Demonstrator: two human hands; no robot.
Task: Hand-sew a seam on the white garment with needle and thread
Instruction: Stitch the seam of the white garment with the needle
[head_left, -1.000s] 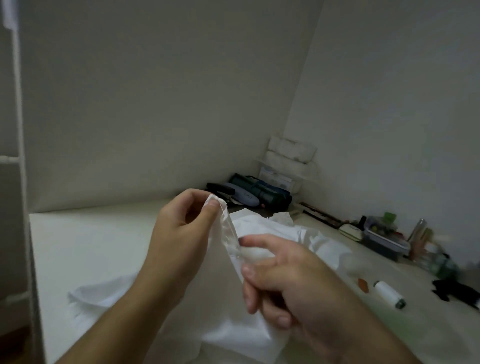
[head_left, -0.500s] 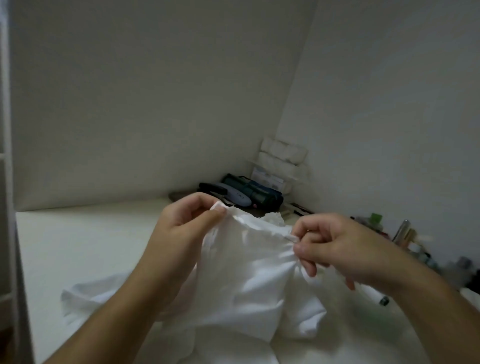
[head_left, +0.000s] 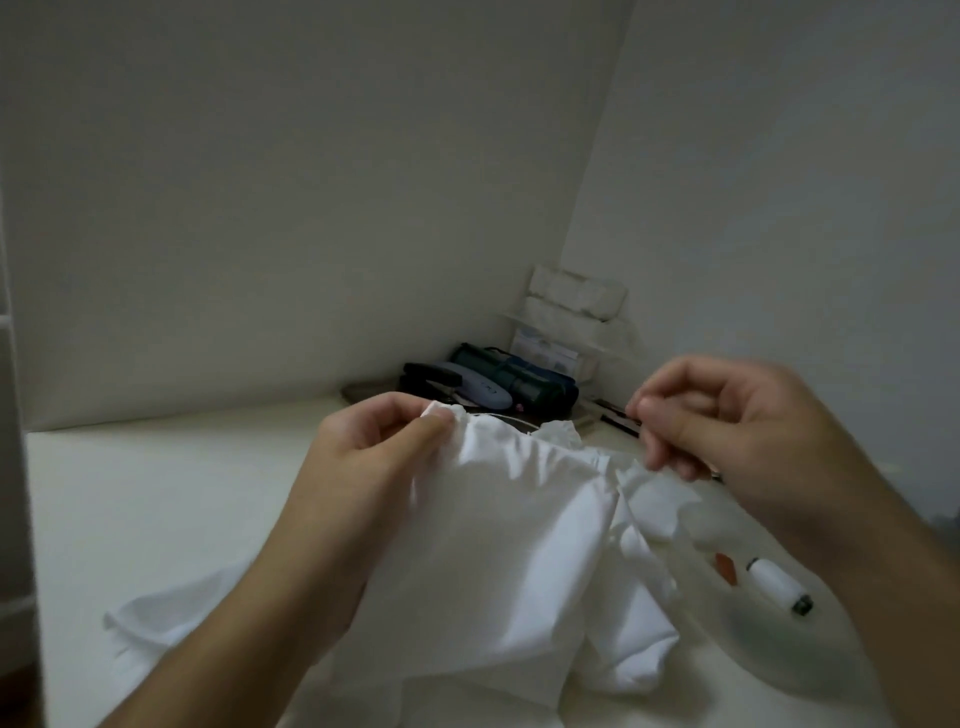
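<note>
Right hand (head_left: 727, 421) pulled away rightward, grip pinched, contents unclear, left hand (head_left: 374, 457) pinching white garment (head_left: 509, 545) edge

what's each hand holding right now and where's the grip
Left hand pinches the white garment at its gathered top edge. Right hand has pinched fingertips, probably on needle or thread, too fine to see.

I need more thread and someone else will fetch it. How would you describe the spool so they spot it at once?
Look at the white table, on the side right of the white garment. The thread spool lies on its side there, beside a small orange piece. It is the only white cylinder, with a dark end cap.
</note>
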